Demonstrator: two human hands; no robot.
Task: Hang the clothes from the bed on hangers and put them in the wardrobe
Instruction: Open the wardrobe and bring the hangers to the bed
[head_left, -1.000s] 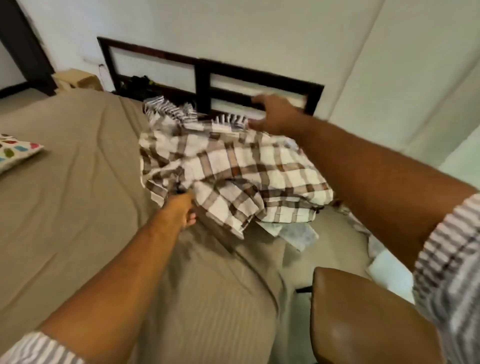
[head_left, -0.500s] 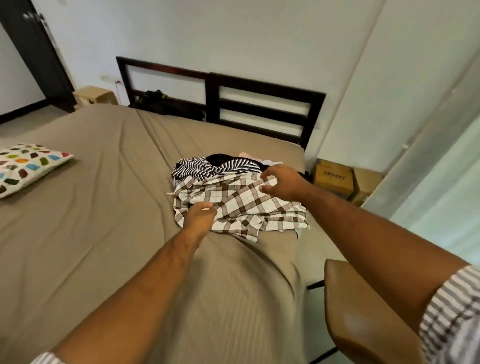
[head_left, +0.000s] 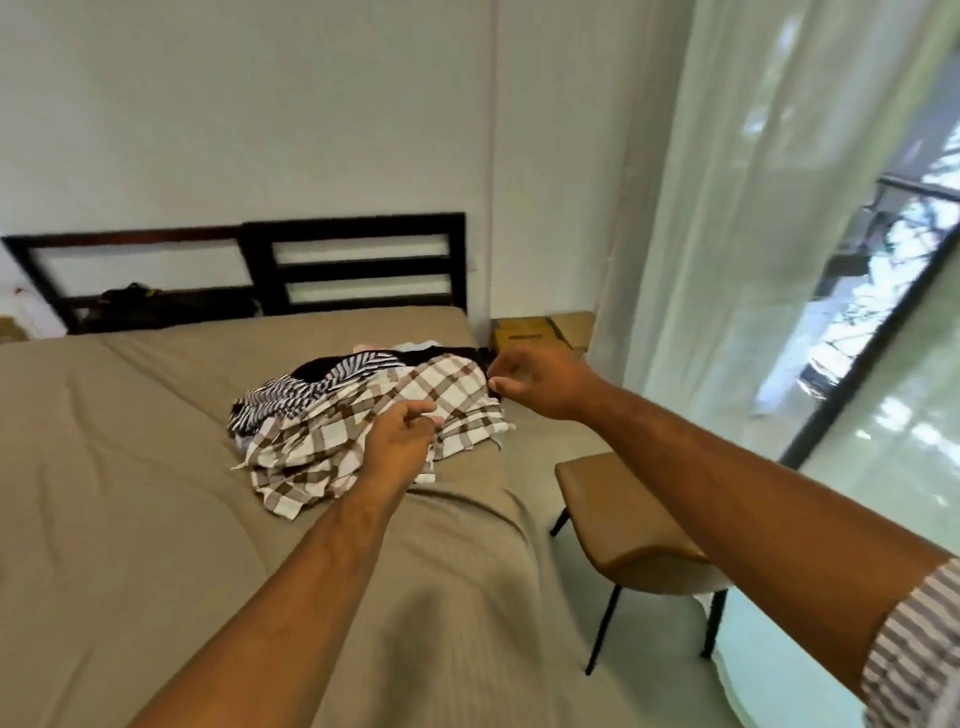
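A brown-and-white plaid shirt (head_left: 332, 441) lies crumpled on top of a pile of clothes near the right edge of the bed (head_left: 130, 519). Under it are a black-and-white striped garment (head_left: 306, 387) and a black one (head_left: 415, 356). My left hand (head_left: 402, 441) hovers over the middle of the plaid shirt with thumb and fingers curled together. Whether it pinches the cloth is unclear. My right hand (head_left: 540, 382) is at the shirt's far right edge, fingers loosely curled and holding nothing. No hanger or wardrobe is in view.
A brown padded stool (head_left: 623, 525) on black legs stands right beside the bed. Cardboard boxes (head_left: 540, 330) sit on the floor in the corner. A dark headboard (head_left: 358, 265) lines the wall, and a sheer curtain (head_left: 727, 234) covers the window at the right.
The plaid shirt, held up by both hands a second ago, now lies on the pile. My right hand has come off it, and the view has swung right and pulled back.
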